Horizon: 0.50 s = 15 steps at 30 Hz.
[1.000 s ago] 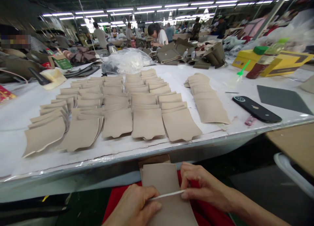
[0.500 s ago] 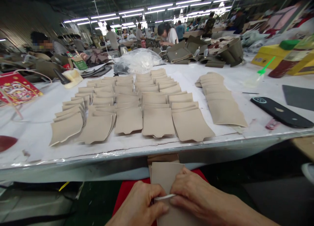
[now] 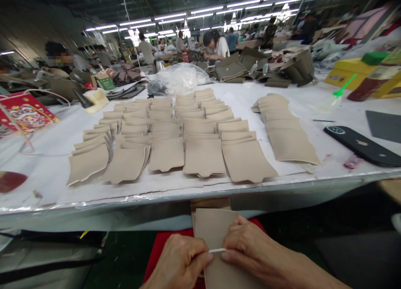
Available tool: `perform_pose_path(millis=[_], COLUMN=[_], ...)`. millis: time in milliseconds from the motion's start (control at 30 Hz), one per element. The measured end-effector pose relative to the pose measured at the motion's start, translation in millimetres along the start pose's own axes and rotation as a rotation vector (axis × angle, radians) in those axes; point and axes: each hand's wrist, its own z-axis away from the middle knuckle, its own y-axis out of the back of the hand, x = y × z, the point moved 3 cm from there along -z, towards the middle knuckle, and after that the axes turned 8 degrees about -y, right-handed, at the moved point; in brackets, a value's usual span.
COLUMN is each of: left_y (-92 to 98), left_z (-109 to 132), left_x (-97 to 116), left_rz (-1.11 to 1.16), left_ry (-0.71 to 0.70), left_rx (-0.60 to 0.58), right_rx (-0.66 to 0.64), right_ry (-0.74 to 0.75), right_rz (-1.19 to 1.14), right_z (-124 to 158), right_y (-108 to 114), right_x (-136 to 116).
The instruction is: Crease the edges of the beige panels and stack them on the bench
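Observation:
Low in front, over my lap, a flat beige leather-like piece [image 3: 216, 225] lies below the table edge. My left hand [image 3: 181, 257] pinches it from the left, thumb and fingers closed at a pale edge or fold. Opposite it, my right hand [image 3: 250, 249] pinches the same edge from the right, its fingertips a short gap from the left thumb. Whether that edge is a fold or the rim of a second piece I cannot tell. Behind the piece shows a brown board-like strip [image 3: 209, 204]. Red cloth [image 3: 156, 249] is underneath.
Overlapping rows of beige pieces [image 3: 203, 156] cover the white table [image 3: 244, 193], with another row [image 3: 290, 143] farther right. A black phone-like object [image 3: 360, 145], a green-tipped bottle [image 3: 333, 97] and a red box [image 3: 26, 113] stand around them. People work behind.
The view has shifted slightly, so the table things sit a little farther right. Both hands keep their pinch on the beige piece, and the pale edge between them looks straighter.

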Motion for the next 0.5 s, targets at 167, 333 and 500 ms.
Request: perform_pose_path(millis=[167, 333, 500], left_y=[-1.0, -1.8, -2.9], left_z=[3.3, -2.5, -10.1], left_x=[-7.6, 4.3, 14.5], left_rz=[0.308, 0.187, -0.02], left_ry=[0.162, 0.096, -0.016], left_rx=[-0.015, -0.038, -0.086], right_rx=[-0.006, 0.003, -0.024], right_ry=[0.004, 0.029, 0.006], right_rz=[-0.047, -0.004, 0.048], right_z=[-0.8, -2.9, -1.7], right_y=[0.5, -0.7, 4.1], right_x=[1.1, -5.2, -10.3])
